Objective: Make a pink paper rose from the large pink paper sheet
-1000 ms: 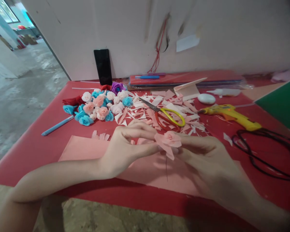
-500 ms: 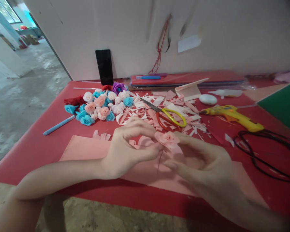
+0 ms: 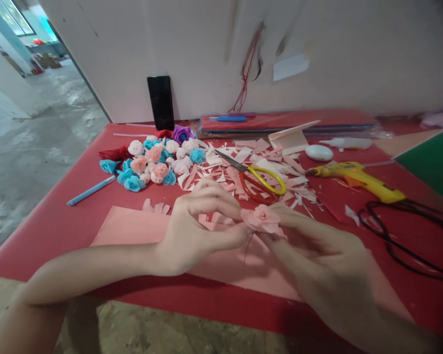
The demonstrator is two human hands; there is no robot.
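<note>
A small pink paper rose (image 3: 262, 218) is held just above the red table (image 3: 59, 221), over a sheet of pink paper (image 3: 133, 227). My left hand (image 3: 199, 227) pinches its left side with thumb and fingers. My right hand (image 3: 317, 255) closes on the rose from the right and below, fingers curled round its base. A thin dark thread hangs down under the flower.
A heap of finished paper roses (image 3: 155, 160) in pink, white, blue, red and purple lies at the back left. Scissors (image 3: 254, 177) rest on pink scraps. A yellow glue gun (image 3: 358, 174) with a black cord (image 3: 409, 231) lies right. A blue pen (image 3: 90, 191) lies left, a phone (image 3: 161, 102) leans on the wall.
My right hand's fingers opened and then closed again round the rose's base. The flower shifted slightly and stayed between both hands. My left hand barely moved.
</note>
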